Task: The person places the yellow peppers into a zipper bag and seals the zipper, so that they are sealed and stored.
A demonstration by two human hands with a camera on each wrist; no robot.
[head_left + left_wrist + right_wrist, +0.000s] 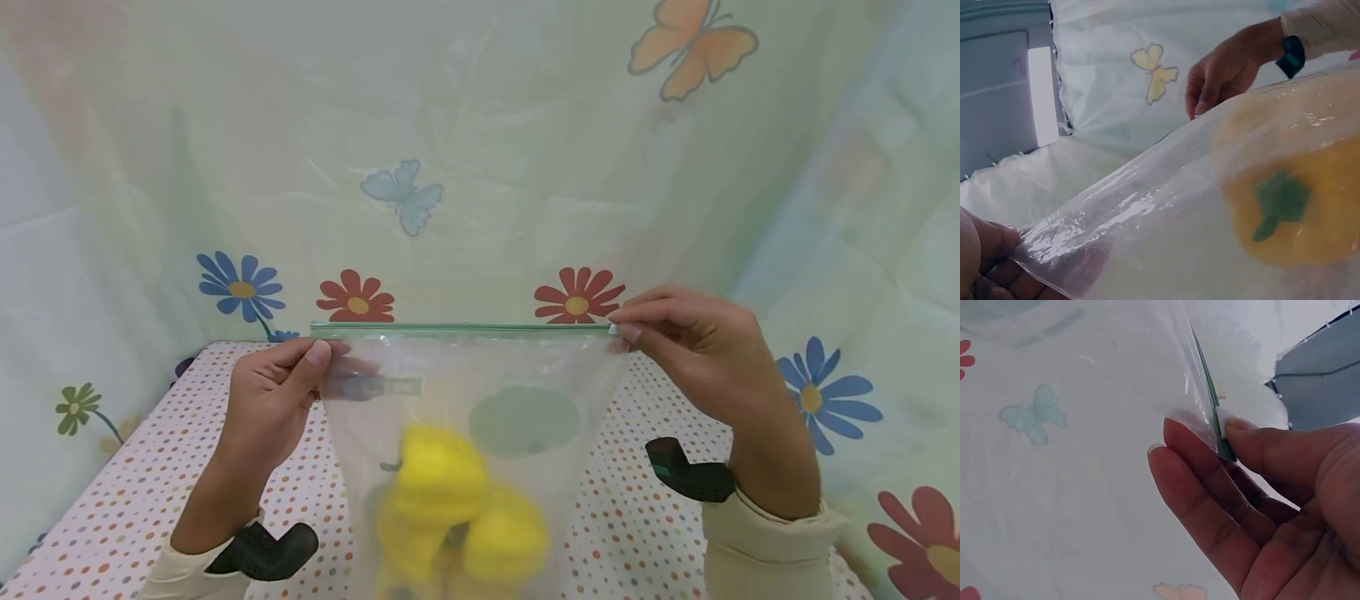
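Observation:
A clear slider zipper bag [525, 362] hangs upright between both hands, its green zip strip [465, 328] stretched nearly level along the top. Inside the lower part are several yellow bell peppers [438, 475]; a green stem [1282, 197] shows through the plastic in the left wrist view. My left hand [266, 400] pinches the bag's top left corner between thumb and fingers. At the top right corner, my right hand [701, 354] pinches the white slider [1221, 420] between thumb and forefinger, with its other fingers behind the bag. The bag's bottom runs out of the head view.
Behind the bag lies a table with a dotted cloth [630, 525]. A pale curtain [495, 125] with flowers and butterflies surrounds it at the back and sides. Black wrist devices [266, 550] sit at both cream sleeves. A dark object [183, 367] shows at the table's far left corner.

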